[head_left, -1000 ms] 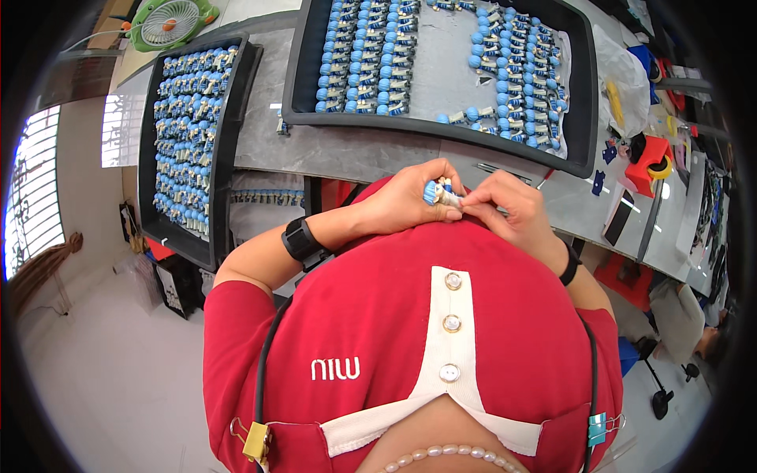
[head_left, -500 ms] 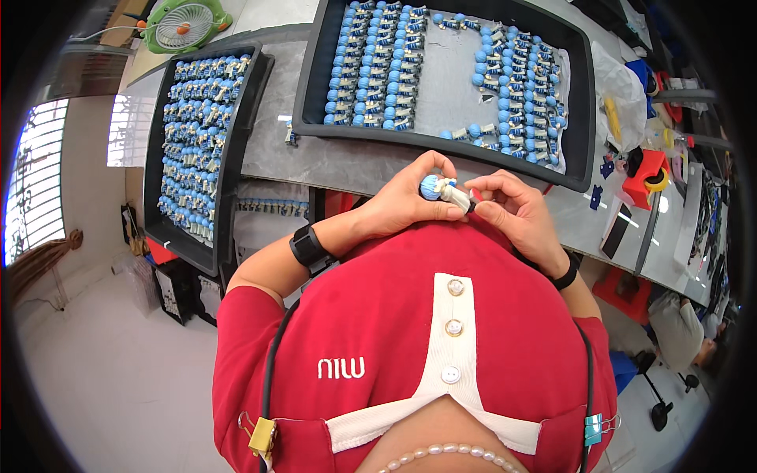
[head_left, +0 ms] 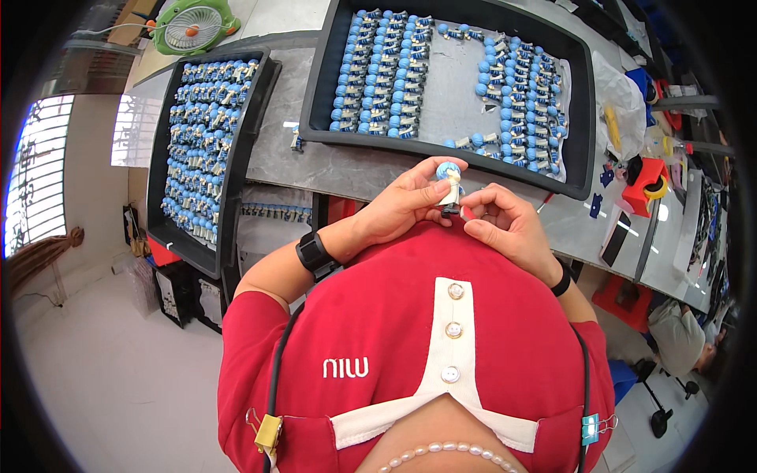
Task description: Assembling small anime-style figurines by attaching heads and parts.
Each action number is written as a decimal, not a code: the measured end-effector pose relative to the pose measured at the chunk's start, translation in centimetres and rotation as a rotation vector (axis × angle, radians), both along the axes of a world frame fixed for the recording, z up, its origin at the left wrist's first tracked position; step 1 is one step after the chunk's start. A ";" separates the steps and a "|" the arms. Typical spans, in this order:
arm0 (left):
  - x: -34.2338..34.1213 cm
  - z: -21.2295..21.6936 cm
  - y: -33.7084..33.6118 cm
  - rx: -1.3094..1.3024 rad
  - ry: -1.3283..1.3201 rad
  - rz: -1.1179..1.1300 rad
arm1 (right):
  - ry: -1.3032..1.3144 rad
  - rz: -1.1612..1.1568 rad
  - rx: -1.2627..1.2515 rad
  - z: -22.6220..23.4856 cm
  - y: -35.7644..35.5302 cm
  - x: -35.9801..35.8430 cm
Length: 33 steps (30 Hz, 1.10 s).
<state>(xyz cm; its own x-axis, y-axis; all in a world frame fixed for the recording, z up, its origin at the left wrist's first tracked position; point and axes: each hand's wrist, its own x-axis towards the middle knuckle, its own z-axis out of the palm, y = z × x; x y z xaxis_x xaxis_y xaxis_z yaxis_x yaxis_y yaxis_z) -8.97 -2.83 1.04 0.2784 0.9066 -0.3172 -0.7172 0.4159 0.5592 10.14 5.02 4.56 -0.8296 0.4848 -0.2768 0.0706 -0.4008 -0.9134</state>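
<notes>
My left hand [head_left: 402,201] is closed round a small figurine [head_left: 451,189] with a round blue head, a whitish body and dark feet. The figurine stands nearly upright, head away from me, just in front of my chest. Beside its feet, my right hand [head_left: 512,229] has its thumb and fingers pinched together. Something small and red [head_left: 467,213] shows at those fingertips; its kind is too small to make out. Beyond my hands, a large black tray [head_left: 445,150] holds rows of similar blue-headed figurines [head_left: 406,75], with a gap between the row groups.
At the left, a second black tray [head_left: 251,130] is full of similar figurines. One figurine [head_left: 296,139] lies between the trays. A green fan [head_left: 192,30] stands at the far left. To the right are a red tape dispenser [head_left: 643,189], a phone-like dark slab [head_left: 616,239] and a plastic bag [head_left: 623,94].
The figurine has turned from lying sideways to nearly upright in my left hand. My right fingertips have shifted slightly toward me, down beside its feet.
</notes>
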 end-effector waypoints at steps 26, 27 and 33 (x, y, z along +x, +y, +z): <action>-0.4 -0.7 -0.5 0.020 -0.026 -0.016 | -0.040 -0.139 0.006 -1.8 0.9 0.9; -0.5 -0.7 -0.4 0.011 -0.022 -0.024 | -0.120 -0.137 0.071 -2.7 1.3 1.7; -1.8 -1.3 -1.1 -0.019 -0.013 -0.032 | -0.454 -0.053 0.050 -12.8 2.4 4.6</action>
